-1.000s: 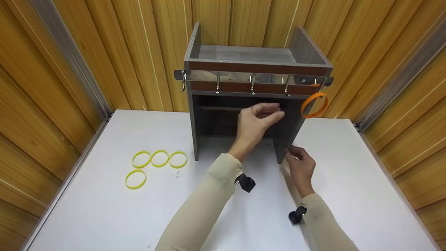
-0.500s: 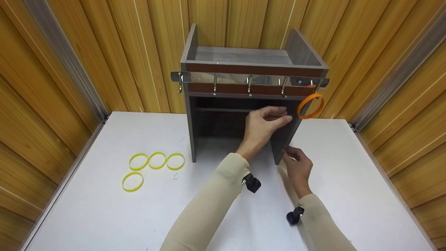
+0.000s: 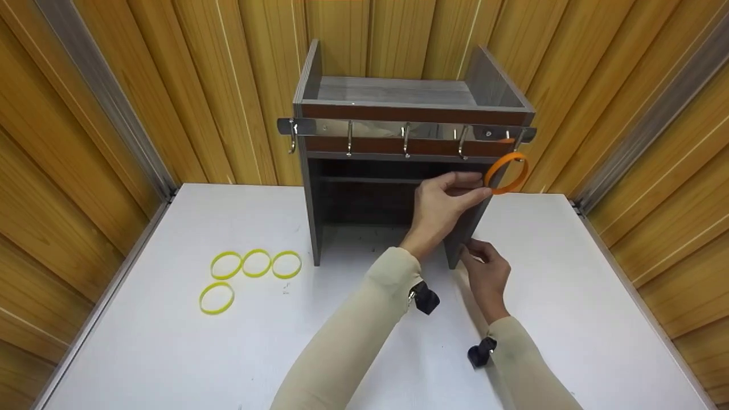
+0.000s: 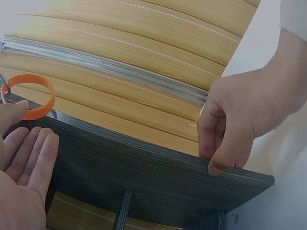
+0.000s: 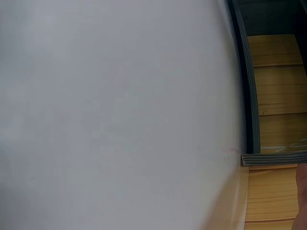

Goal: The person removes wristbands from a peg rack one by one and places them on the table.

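A grey wooden shelf unit stands upright, with a metal hook rail across its front. From the rail's rightmost hook hangs an orange wristband. Beside the band is my left hand, thumb and fingers apart; in the left wrist view its thumb overlaps the orange band, but I cannot tell whether they touch. My right hand pinches the lower front edge of the right side panel, thumb on one face and fingers on the other. Only a bit of that hand shows in the right wrist view.
Several yellow wristbands lie flat on the white table, left of the shelf; one yellow wristband lies in front of a row of others. Wood-patterned walls enclose the back and both sides. The other hooks bear no bands.
My left hand has moved right, from under the rail's middle to beside the orange wristband. The right hand keeps its hold on the panel. The view has shifted slightly.
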`<state>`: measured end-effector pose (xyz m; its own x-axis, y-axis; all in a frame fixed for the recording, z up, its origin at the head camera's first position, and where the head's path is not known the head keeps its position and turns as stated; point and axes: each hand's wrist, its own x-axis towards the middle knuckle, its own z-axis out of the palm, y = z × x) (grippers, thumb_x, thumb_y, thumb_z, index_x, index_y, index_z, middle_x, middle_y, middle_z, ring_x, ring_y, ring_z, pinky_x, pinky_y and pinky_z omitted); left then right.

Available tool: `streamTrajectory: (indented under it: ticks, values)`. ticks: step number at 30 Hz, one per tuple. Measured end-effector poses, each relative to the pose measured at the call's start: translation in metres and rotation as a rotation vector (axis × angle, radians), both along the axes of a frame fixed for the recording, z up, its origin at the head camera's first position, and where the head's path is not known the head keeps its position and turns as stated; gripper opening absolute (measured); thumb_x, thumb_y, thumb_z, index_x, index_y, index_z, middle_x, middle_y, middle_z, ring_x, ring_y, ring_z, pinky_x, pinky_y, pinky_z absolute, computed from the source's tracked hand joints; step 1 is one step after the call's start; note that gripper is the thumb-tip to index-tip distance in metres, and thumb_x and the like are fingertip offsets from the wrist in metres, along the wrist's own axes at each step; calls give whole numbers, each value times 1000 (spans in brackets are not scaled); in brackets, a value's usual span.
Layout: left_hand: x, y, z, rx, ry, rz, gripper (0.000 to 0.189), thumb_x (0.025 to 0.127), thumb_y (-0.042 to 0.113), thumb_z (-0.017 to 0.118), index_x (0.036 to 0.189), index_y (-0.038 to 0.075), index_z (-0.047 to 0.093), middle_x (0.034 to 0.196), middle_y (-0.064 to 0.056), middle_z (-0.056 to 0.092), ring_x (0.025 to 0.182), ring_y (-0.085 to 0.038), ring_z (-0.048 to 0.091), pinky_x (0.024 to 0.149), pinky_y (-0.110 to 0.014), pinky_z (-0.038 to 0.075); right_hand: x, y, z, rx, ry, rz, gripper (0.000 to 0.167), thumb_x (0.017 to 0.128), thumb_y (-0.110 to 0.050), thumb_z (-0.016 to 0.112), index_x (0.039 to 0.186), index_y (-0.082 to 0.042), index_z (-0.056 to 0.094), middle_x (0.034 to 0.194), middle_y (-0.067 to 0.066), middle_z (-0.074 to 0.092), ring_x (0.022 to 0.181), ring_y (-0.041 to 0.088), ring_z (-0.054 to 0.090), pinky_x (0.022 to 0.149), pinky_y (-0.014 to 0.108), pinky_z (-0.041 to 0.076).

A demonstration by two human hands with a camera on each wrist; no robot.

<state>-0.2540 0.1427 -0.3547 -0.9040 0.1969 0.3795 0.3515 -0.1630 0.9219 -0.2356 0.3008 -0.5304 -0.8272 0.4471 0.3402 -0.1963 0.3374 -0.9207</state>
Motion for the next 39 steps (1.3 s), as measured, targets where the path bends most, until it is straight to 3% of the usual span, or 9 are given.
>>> streamTrajectory:
  ticks: [5,15,28,39]
  values:
    - [1,5,1,24,0,-3,26,90,12,88,114,6,81,94,11,78,85,-3,74,79,-23,63,0,-1,1,-20,-25,-10,16,94,-3,80,110,1,78,108,12,77,92,8,72,73,15,59]
    - [4,9,4,53,8,15,20,93,11,85,111,4,81,94,1,79,83,-4,73,78,-24,64,0,-1,0,7,-5,-20,18,93,-2,81,109,2,78,107,13,77,92,6,71,73,14,58]
    - [5,9,10,172,-32,9,20,92,10,85,110,2,81,89,5,78,84,-12,77,80,-26,65,0,-1,1,6,-23,-11,17,94,-5,80,111,0,77,108,12,77,93,6,72,74,14,58]
    - [12,5,16,167,-2,-5,22,94,14,84,114,4,80,93,5,78,85,-8,76,83,-26,64,1,-1,1,-11,-66,-17,20,95,-11,80,112,-2,78,108,11,76,95,9,71,74,15,57]
